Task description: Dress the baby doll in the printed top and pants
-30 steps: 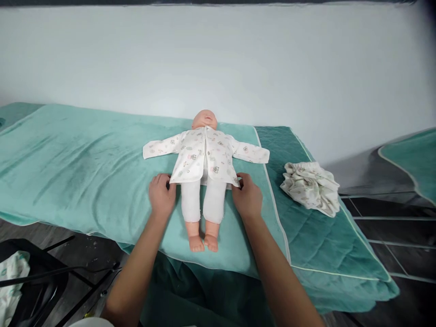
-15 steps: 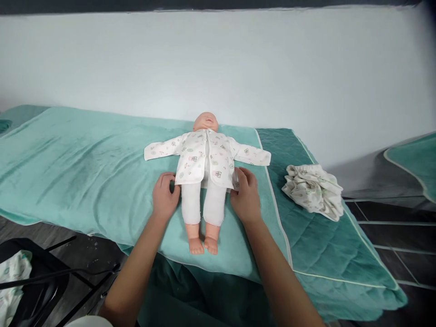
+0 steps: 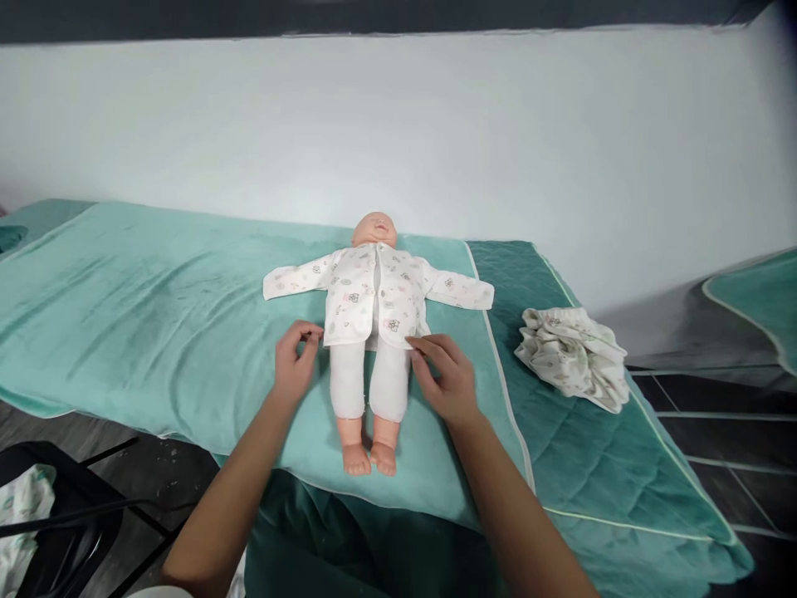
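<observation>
Head camera: the baby doll lies on its back on the light green blanket, in a printed jacket whose front gapes slightly toward the hem. The right hand appears to pinch that lower edge on its own side, while the left hand curls at the opposite corner, whether gripping cloth I cannot tell. Working the fabric well likely calls for light, even tension from both sides, without dragging the doll.

Care-training room, perhaps — draped bed, baby doll.
</observation>
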The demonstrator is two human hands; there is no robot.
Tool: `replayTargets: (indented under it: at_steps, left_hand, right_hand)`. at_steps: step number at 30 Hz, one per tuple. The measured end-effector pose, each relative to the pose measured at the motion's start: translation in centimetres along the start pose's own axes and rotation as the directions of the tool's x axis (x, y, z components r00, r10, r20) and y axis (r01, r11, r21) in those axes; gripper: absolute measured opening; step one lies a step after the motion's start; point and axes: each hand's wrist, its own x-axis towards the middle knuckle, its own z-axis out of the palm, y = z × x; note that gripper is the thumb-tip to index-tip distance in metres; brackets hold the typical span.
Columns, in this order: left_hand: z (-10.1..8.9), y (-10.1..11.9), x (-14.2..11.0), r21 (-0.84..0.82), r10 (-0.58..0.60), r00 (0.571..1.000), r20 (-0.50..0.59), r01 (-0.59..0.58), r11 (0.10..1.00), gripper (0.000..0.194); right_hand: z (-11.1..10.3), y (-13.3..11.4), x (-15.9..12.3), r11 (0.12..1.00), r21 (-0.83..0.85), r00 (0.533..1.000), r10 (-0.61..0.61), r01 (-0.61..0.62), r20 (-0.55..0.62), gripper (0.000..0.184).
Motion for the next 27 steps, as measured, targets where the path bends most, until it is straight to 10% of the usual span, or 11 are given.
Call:
replayTargets:
  at_steps: [9,18,27]
  left_hand:
    - [3.5,-2.6,8.5,0.162,0.119,0.978,-0.172,-0.091,0.983,0.015]
    - [8.5,-0.6,19.2,0.014,-0.036,0.939,0.341,0.033,0.999,0.018]
    - [7.9,-0.3,20.2,-0.033,-0.091,0.847,0.523,0.127,0.991,0.011]
  right_hand:
    - [1.4,1.2,4.6,0.992,0.046,0.979,0.123,-0.117,-0.165,0.011]
    - [6.2,7.7,17.3,0.832,0.301,0.885,0.434,-0.466,0.169,0.026]
    - [6.4,8.7,17.6,0.763,0.305,0.821,0.535,-0.570,0.198,0.017]
